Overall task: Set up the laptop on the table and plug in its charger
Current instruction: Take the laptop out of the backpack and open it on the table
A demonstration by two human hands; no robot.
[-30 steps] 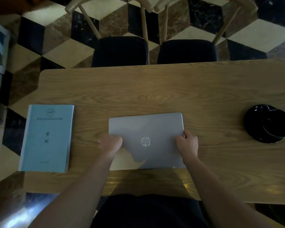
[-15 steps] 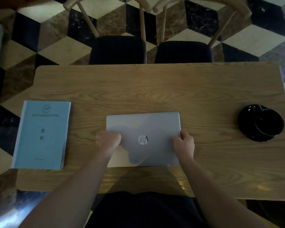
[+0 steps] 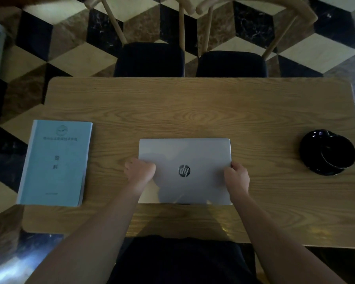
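Little is changing: left hand [image 3: 140, 172] and right hand [image 3: 236, 177] are still gripping the closed silver laptop's [image 3: 190, 160] side edges; rigid, weighty, smooth, best held there.

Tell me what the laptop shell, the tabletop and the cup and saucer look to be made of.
Laptop: silver shell with a matte metallic sheen, likely aluminium or painted plastic; the look leaves it open. Table: light wood or wood veneer, with clear oak-like grain and a smooth satin finish. Cup and saucer: glossy black, with bright rim highlights, probably glazed ceramic.
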